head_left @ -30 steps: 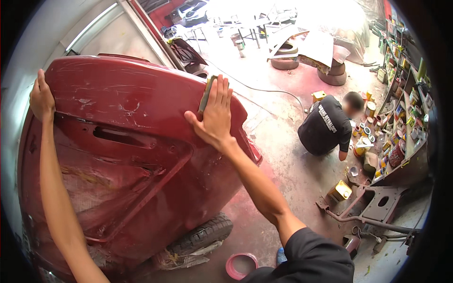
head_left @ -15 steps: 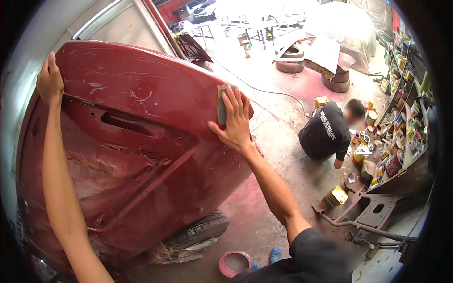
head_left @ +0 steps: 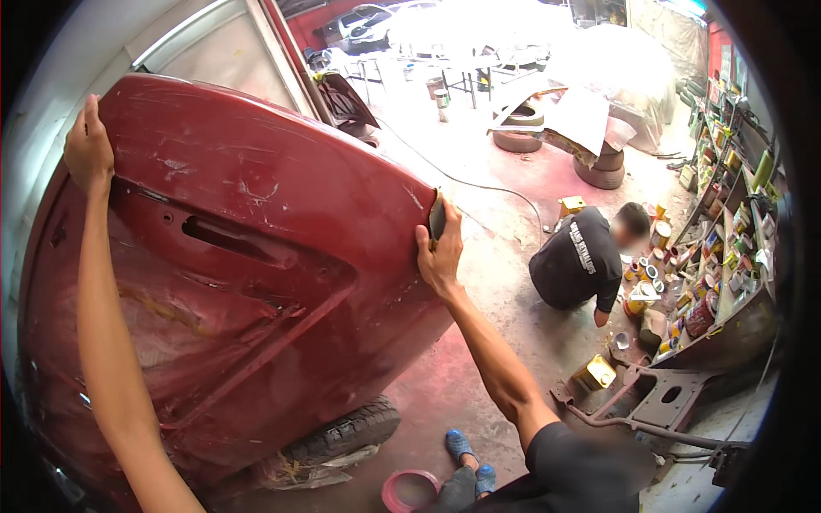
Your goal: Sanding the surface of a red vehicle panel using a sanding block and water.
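Note:
A large red car body panel (head_left: 342, 197), scratched and with a long slot in its recess, fills the left half of the view. At its upper left edge my left hand (head_left: 89, 152) is closed, with the fingers curled over the rim. My right hand (head_left: 441, 248) is closed round a thin, dark sanding pad (head_left: 438, 218) at the panel's right corner. The pad stands edge-on against the panel's side, partly covered by my fingers. Pale scratches mark the red paint between the two hands.
A person (head_left: 581, 256) in a black shirt crouches to the right beside paint cans (head_left: 641, 295) and a crowded shelf (head_left: 727, 316). A tyre (head_left: 342, 432) and a pink bucket (head_left: 410, 490) sit below the panel. A metal frame (head_left: 667, 402) lies at lower right. A hose (head_left: 479, 183) crosses the floor.
My right hand has moved with the sanding pad from the panel's face to its right corner, turning the pad edge-on. My left hand keeps its hold on the rim.

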The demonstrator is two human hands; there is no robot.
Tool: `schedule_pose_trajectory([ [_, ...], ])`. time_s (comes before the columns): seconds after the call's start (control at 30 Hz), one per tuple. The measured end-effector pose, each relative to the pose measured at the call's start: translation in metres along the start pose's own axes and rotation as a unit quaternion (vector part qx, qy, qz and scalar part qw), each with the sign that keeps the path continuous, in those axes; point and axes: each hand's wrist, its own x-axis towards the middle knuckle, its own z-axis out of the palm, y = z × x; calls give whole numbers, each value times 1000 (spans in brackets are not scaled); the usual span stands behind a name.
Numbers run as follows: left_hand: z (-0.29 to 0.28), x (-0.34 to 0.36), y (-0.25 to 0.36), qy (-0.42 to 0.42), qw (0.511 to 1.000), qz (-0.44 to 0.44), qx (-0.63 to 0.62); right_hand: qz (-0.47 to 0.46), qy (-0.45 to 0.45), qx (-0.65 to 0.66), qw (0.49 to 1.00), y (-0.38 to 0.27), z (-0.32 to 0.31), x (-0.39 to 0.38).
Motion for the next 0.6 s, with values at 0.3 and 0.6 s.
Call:
schedule_pose_trajectory([
  [0.3, 1, -5, -4, 22, 1000, 20, 4, -65, -101, 27, 992, -30, 11, 53],
  [0.6, -9, 1, -22, -4, 1000, 15, -3, -7, -82, 97, 992, -37, 11, 52],
])
